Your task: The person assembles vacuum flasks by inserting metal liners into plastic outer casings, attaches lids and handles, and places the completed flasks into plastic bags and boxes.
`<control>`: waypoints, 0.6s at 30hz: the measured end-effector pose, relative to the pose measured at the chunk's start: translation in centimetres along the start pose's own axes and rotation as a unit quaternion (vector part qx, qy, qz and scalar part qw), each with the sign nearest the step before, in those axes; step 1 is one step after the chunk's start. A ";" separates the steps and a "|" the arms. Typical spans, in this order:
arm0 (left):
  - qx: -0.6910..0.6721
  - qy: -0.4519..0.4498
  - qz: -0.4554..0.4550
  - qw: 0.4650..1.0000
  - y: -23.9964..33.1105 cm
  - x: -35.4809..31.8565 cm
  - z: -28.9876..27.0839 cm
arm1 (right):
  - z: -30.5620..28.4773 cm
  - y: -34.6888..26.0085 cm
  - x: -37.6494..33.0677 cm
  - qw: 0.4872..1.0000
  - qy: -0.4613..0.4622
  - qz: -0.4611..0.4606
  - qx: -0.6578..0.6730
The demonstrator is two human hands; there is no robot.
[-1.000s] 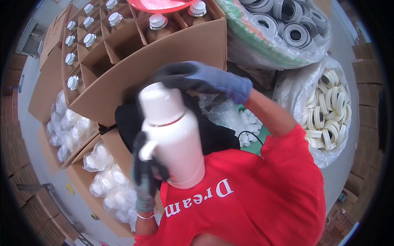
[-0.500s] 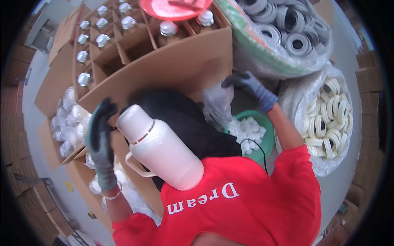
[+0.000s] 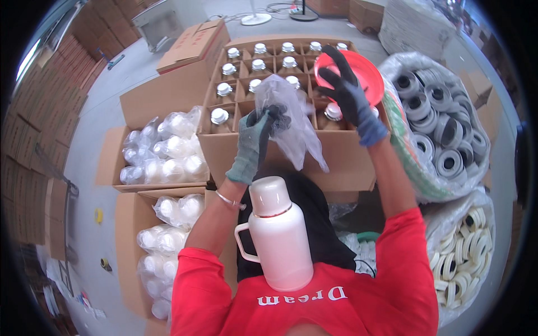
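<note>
My left hand (image 3: 259, 131), in a grey-green glove with dark fingertips, is closed on a thin clear plastic bag (image 3: 300, 137) that hangs in front of the divided carton (image 3: 258, 148). Over the left rim of a red plastic dish (image 3: 367, 73) is my right hand (image 3: 346, 87), gloved in grey-blue, its fingers apart and nothing seen in them. Whether it touches the dish I cannot tell. A white vacuum flask (image 3: 281, 241) with a handle leans on my lap against my red shirt, its cap away from me. Capped bottles (image 3: 224, 89) stand in the carton's compartments.
To the left, one carton (image 3: 106, 159) and a nearer one (image 3: 128, 252) hold bagged white flasks. On the right are a sack of grey rings (image 3: 448, 159) and a bag of cream rings (image 3: 448, 269). A green basin (image 3: 367, 236) is partly hidden beside my right arm.
My left hand has moved up and right and now grips the plastic bag, which hung by my right hand before. My right hand has gone up to the red dish. The view has shifted.
</note>
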State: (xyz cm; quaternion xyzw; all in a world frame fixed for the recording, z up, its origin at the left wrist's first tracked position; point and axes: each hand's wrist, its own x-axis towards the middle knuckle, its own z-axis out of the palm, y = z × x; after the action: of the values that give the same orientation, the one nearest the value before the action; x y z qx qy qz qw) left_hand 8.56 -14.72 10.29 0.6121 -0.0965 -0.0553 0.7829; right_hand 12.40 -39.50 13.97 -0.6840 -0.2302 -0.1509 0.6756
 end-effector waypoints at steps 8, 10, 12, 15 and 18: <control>-0.142 -0.067 0.119 0.980 -3.2 -2.7 -7.0 | 7.4 6.6 -7.4 0.969 -0.017 0.007 -0.245; -0.352 -0.057 -0.003 0.934 -1.4 -4.2 -8.5 | 5.7 8.6 -9.1 0.947 -0.029 0.025 -0.319; 0.093 -0.008 0.119 0.989 -3.8 -6.5 -13.3 | 8.5 8.0 -10.0 0.934 0.015 -0.044 -0.353; -0.007 -0.020 -0.062 0.998 -5.0 -10.1 -14.3 | 10.1 7.7 -12.8 0.947 0.088 0.036 -0.306; 0.419 0.041 0.217 0.881 -9.5 -15.8 -15.6 | 10.4 4.0 -17.4 0.968 0.110 0.227 -0.009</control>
State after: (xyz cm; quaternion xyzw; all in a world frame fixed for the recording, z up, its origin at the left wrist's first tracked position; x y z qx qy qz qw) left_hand -3.12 0.98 -3.83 0.8486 -0.2093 0.1866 0.4487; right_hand -1.38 -30.97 1.09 -0.7037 0.0079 -0.0702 0.7070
